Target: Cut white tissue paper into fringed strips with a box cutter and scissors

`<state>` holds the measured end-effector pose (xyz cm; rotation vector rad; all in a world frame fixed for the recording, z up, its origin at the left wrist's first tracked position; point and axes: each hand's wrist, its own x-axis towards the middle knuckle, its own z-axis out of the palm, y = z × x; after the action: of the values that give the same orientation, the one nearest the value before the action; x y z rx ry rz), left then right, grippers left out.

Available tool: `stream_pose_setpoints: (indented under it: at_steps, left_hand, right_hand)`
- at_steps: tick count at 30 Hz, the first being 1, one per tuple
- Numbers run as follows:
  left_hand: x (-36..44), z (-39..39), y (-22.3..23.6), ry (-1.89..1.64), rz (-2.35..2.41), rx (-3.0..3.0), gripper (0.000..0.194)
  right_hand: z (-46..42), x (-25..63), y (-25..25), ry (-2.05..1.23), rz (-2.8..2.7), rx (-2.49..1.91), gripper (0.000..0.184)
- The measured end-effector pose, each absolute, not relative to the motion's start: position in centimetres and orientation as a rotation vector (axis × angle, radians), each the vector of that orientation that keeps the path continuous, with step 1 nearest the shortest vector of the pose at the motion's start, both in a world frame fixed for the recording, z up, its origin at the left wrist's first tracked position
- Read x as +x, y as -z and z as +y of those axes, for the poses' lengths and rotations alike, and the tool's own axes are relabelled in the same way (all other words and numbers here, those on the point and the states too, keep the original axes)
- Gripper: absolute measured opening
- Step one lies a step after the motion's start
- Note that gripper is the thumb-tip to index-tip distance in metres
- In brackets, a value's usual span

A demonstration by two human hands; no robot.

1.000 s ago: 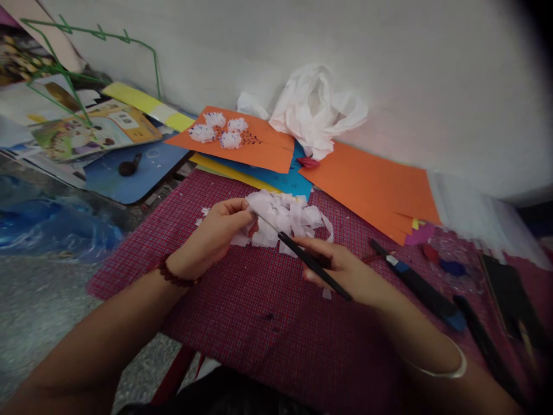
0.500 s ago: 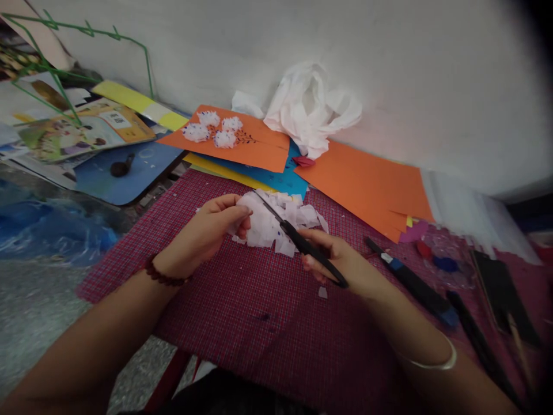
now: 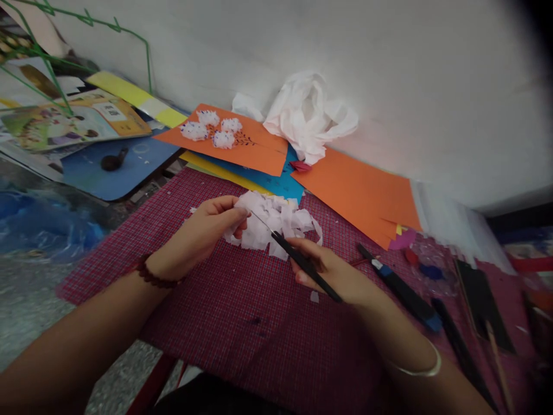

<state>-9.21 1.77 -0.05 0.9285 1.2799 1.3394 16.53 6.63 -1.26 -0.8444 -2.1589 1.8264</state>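
Black-handled scissors (image 3: 306,265) are in my right hand (image 3: 326,270), fingers curled round the handles. Their blades point up and left, with the tip close to my left fingertips. My left hand (image 3: 216,227) is closed in a pinch at the left edge of the white paper pieces; a small bit of white paper seems to be between thumb and forefinger, though mostly hidden. The heap of cut white paper (image 3: 276,222) lies on the red checked tablecloth (image 3: 224,305), just beyond both hands. A small paper scrap (image 3: 314,297) lies below my right hand.
Orange sheets (image 3: 354,190) lie behind the heap; one orange card (image 3: 259,151) bears white paper flowers (image 3: 223,139). A white plastic bag (image 3: 309,115) rests against the wall. A blue-and-black tool (image 3: 404,291) lies at right. Books (image 3: 82,124) and a green wire rack (image 3: 149,63) stand left.
The scissors have turned so their blades show edge-on and look closed. My right hand has shifted slightly left and down; my left hand keeps its pinch. The whole view has shifted a little.
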Motion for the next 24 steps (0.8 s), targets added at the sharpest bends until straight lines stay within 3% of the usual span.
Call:
stream_pose_setpoints:
  at_steps: [19, 24]
  left_hand:
    - [-8.8, 1.6, -0.4, -1.255, 1.288, 0.928, 0.021]
    - [-9.8, 1.7, -0.2, -1.205, 1.263, 0.846, 0.007]
  right_hand:
    - [6.0, 16.3, 1.0, -1.664, -2.202, -0.93, 0.052]
    - [6.1, 16.3, 1.0, -1.799, -2.015, -1.017, 0.056]
